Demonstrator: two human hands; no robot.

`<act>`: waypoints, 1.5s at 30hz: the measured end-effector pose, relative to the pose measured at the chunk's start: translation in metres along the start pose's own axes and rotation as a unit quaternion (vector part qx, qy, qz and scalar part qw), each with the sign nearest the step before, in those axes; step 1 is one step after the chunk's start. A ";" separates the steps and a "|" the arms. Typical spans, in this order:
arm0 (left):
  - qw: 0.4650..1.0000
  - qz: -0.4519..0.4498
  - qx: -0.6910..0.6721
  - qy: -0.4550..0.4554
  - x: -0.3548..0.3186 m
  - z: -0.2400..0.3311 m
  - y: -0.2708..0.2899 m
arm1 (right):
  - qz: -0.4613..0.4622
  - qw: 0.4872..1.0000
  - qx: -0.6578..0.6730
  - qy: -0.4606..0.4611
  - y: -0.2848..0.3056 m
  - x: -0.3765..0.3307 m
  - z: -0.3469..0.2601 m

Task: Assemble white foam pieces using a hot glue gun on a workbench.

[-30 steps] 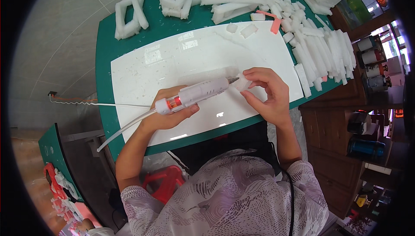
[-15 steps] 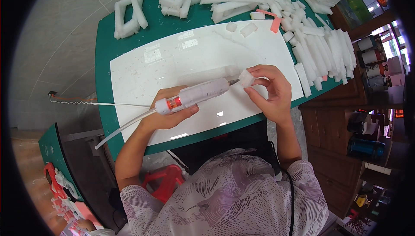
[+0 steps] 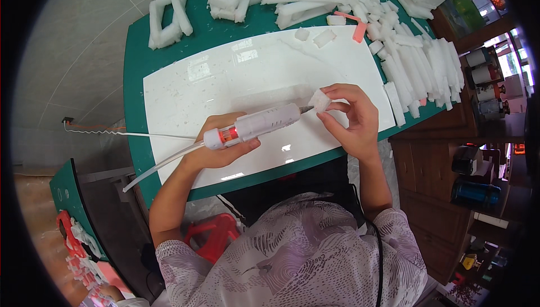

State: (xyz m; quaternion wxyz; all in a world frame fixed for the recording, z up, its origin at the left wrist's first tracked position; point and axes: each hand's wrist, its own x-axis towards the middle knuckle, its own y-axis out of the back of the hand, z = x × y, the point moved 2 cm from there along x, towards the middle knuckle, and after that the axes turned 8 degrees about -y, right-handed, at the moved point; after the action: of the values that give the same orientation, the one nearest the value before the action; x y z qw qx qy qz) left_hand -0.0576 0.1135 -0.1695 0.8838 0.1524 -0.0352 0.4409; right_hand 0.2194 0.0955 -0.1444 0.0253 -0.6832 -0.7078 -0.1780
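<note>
My left hand (image 3: 225,152) is wrapped round a white hot glue gun (image 3: 269,123), with a clear glue stick (image 3: 163,162) sticking out of its back end. The gun's dark metal nozzle (image 3: 306,109) points right, at or very near a small white foam block (image 3: 320,101); whether they touch I cannot tell. That block is pinched between the thumb and fingers of my right hand (image 3: 354,118). Both hands are above a glossy white board (image 3: 185,90) on the green table.
Long white foam strips (image 3: 416,70) and small pieces pile up at the right and far right of the green table (image 3: 135,65). Foam frames (image 3: 169,20) stand along the far edge. Two loose blocks (image 3: 324,38) and a pink piece (image 3: 359,32) lie nearby. A white cord (image 3: 140,135) runs left.
The glue gun's nozzle shows slightly more clearly beside the foam block, which has shifted a little. Both hands keep nearly the same places and grips.
</note>
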 end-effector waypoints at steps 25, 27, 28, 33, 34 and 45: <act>0.923 0.201 0.326 -0.037 -0.029 0.005 0.112 | -0.052 0.998 -0.032 -0.020 0.024 0.001 -0.002; 0.911 0.206 0.359 0.006 -0.044 -0.010 0.123 | -0.052 0.998 -0.009 -0.020 0.025 0.004 -0.003; 0.902 0.198 0.382 0.040 -0.049 -0.018 0.125 | -0.060 0.998 0.001 -0.024 0.025 0.005 -0.002; 0.901 0.190 0.384 0.066 -0.072 -0.036 0.138 | -0.046 0.995 0.022 -0.083 0.026 0.008 0.008; 0.905 0.184 0.377 0.075 -0.073 -0.037 0.138 | -0.045 0.994 0.023 -0.094 0.027 0.008 0.010; 0.845 0.158 0.503 0.088 -0.077 0.011 0.103 | -0.032 0.987 0.081 -0.132 0.043 -0.001 0.014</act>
State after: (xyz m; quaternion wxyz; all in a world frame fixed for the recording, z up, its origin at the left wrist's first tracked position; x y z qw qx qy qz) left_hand -0.1851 0.1090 -0.1497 0.6035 0.5288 0.2461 0.5437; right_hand 0.2644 0.0989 -0.1488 -0.0192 -0.6732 -0.7386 -0.0292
